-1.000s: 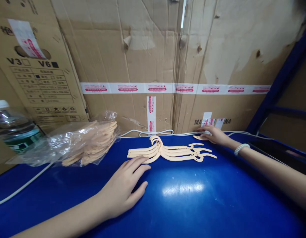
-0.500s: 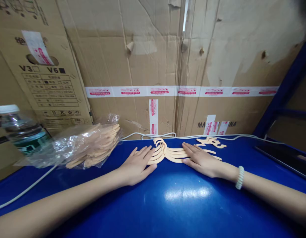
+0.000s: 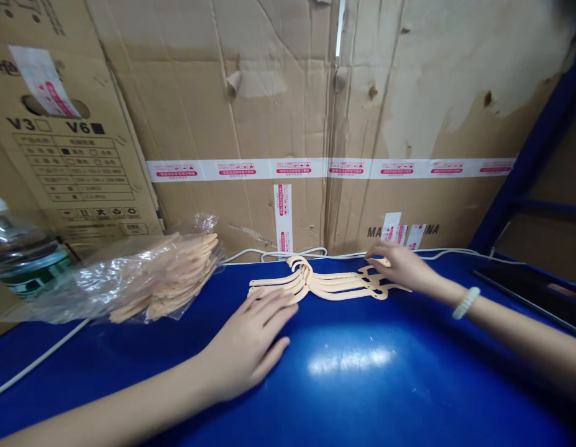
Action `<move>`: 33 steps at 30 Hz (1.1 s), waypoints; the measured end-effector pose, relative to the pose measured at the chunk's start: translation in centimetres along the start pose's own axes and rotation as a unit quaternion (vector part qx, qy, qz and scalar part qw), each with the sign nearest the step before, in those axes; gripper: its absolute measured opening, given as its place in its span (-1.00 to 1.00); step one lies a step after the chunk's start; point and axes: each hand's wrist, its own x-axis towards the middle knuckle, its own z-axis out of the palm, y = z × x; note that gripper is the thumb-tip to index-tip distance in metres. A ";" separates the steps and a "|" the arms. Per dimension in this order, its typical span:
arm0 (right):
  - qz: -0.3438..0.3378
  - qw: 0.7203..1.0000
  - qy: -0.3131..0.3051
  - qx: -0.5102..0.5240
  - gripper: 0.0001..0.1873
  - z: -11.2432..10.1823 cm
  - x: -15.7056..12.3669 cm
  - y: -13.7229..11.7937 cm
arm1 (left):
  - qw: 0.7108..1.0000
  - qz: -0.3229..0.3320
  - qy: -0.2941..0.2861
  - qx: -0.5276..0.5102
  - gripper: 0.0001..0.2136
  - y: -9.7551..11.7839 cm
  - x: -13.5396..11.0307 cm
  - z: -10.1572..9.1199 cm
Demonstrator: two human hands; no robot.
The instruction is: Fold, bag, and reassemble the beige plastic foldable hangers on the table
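Several beige plastic hangers (image 3: 325, 284) lie stacked flat on the blue table (image 3: 353, 385), hooks pointing to the back. My left hand (image 3: 250, 338) rests flat on the table, fingers stretched out, fingertips touching the stack's left ends. My right hand (image 3: 402, 268), a white bead bracelet on its wrist, reaches over the stack's right ends; its fingers curl down onto the hanger tips near the back edge, and I cannot see whether they grip anything.
A clear plastic bag of more beige hangers (image 3: 152, 279) lies at the left. A water bottle (image 3: 17, 248) stands at the far left. White cable (image 3: 288, 253) runs along the cardboard boxes (image 3: 278, 112) behind. A dark flat object (image 3: 530, 288) lies at right.
Half a second ago both hands lay flat on the hanger stack. Now my left hand has drawn back towards me and my right hand has moved right and back to the stack's far right ends.
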 end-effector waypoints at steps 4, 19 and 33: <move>0.056 0.997 -0.058 -0.009 -0.93 -2.1 0.4 5.3 | 0.995 0.082 0.035 -0.053 -0.72 0.7 -1.4 0.0; 0.104 0.969 -0.188 0.119 -0.91 -3.8 -0.8 9.0 | 0.988 0.079 0.065 -0.114 -0.77 0.6 -1.3 0.3; -0.080 0.908 -0.008 0.412 -0.78 0.8 -4.4 -13.4 | 0.766 -0.232 0.009 -0.599 -0.70 3.6 -0.2 -0.9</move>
